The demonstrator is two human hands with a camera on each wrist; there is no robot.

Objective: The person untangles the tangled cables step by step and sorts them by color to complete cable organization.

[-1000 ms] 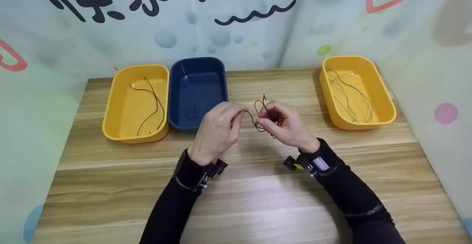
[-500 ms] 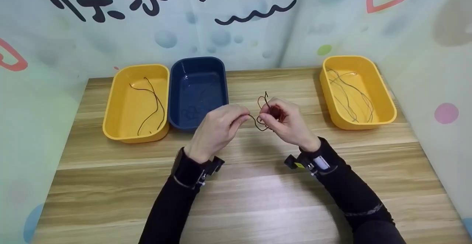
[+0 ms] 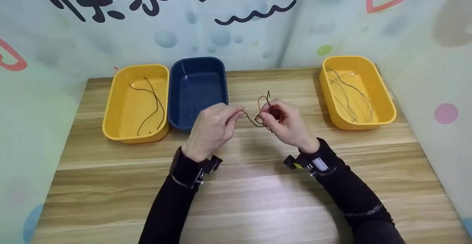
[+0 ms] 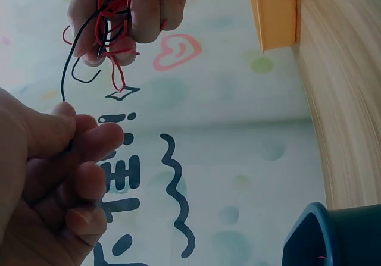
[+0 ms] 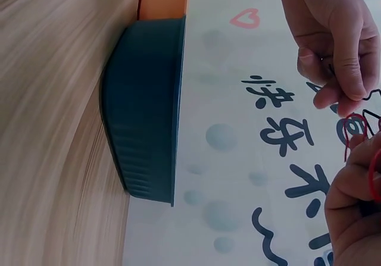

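Observation:
Above the table, my right hand (image 3: 291,128) holds a tangled bundle of thin red and black wires in its curled fingers. The red wires (image 4: 116,7) show between those fingers in the left wrist view. From the bundle a black wire (image 3: 251,121) runs across to my left hand (image 3: 212,129), which pinches it between thumb and forefinger. Above the right hand, another black end and a red loop (image 3: 259,102) stick up. At the edge of the right wrist view, part of the red wire (image 5: 375,177) shows against the right hand; the rest is cut off.
A yellow bin (image 3: 118,126) with black wires stands at the left, right beside a blue bin (image 3: 199,61). Another yellow bin (image 3: 379,117), holding greyish wires, is at the back right. Behind the wooden table (image 3: 110,185) hangs a printed backdrop (image 3: 250,41).
My left hand first shifted a little right, then drew back left, and the black wire between the hands is straighter now. The right hand stays almost in place with the bundle.

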